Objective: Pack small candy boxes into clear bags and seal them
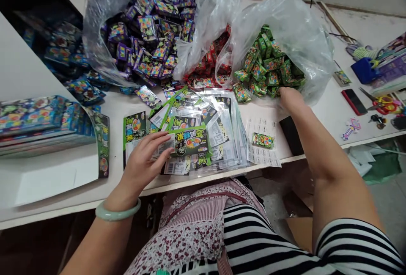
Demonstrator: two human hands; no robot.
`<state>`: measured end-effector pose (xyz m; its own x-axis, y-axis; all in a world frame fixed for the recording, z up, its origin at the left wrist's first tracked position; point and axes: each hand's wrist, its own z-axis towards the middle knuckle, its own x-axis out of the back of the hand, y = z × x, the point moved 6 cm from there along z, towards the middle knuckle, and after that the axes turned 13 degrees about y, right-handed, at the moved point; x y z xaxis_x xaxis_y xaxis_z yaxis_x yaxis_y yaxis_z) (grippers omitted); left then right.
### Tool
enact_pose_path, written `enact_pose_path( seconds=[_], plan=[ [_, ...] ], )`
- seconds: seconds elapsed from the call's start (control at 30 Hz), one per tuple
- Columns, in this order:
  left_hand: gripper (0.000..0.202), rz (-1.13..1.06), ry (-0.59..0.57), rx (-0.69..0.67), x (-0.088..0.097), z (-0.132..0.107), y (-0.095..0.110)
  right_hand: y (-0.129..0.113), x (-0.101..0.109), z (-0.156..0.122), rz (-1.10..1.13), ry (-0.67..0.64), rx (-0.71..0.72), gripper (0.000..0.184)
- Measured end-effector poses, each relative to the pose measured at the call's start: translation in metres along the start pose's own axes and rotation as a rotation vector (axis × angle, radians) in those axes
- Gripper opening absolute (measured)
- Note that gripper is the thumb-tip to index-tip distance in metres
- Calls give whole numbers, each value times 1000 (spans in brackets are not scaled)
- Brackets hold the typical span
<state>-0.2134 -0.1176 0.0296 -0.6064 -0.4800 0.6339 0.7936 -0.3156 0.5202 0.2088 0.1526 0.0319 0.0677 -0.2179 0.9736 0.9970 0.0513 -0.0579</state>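
My left hand (147,156) rests on the left end of a printed, green-edged packaging bag (192,142), its fingers stretched out and the thumb apart. This bag lies on top of a spread pile of similar clear-backed bags (218,135). My right hand (290,97) reaches into the front of a clear plastic bag (304,34) by small green candy packets (266,65). Its fingers are hidden, so what it holds does not show. A single green packet (263,140) lies on a sheet of round stickers (263,156).
A large clear bag of purple packets (152,34) stands at the back left, with red packets (211,61) beside it. On the left is an open white box (47,182) near blue packets (84,89). Scissors (382,103) and a red phone (354,101) lie at right.
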Motion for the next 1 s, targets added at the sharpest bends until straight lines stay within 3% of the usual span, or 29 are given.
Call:
enact_pose_path(
  seconds=[0.07, 0.13, 0.23, 0.33, 0.4, 0.53, 0.67, 0.77, 0.87, 1.0],
  plan=[
    [25, -35, 51, 7, 1, 5, 2, -2, 24, -10, 229, 100, 13, 38],
    [22, -96, 94, 25, -1, 10, 11, -15, 39, -28, 621, 110, 9, 45],
    [18, -254, 76, 119, -16, 19, 32, -60, 40, -66, 1219, -86, -47, 48],
    [30, -522, -67, 353, -45, 22, 51, -117, 27, -107, 1438, -305, -89, 45],
    [40, -742, -168, 534, -64, 18, 59, -148, 20, -127, 1493, -373, -92, 44],
    [35, -976, -118, 791, -75, 8, 55, -182, 15, -145, 1502, -354, -15, 42],
    [40, -1027, -74, 909, -73, -3, 49, -188, 31, -156, 1257, -85, 211, 39],
    [43, -1032, -8, 976, -72, -9, 45, -191, 48, -172, 1032, 85, 388, 54],
    [43, -1051, 14, 1027, -75, -11, 45, -190, 53, -180, 969, 113, 437, 63],
    [41, -1085, 57, 1067, -73, -10, 42, -182, 50, -175, 1054, 50, 386, 47]
  ],
)
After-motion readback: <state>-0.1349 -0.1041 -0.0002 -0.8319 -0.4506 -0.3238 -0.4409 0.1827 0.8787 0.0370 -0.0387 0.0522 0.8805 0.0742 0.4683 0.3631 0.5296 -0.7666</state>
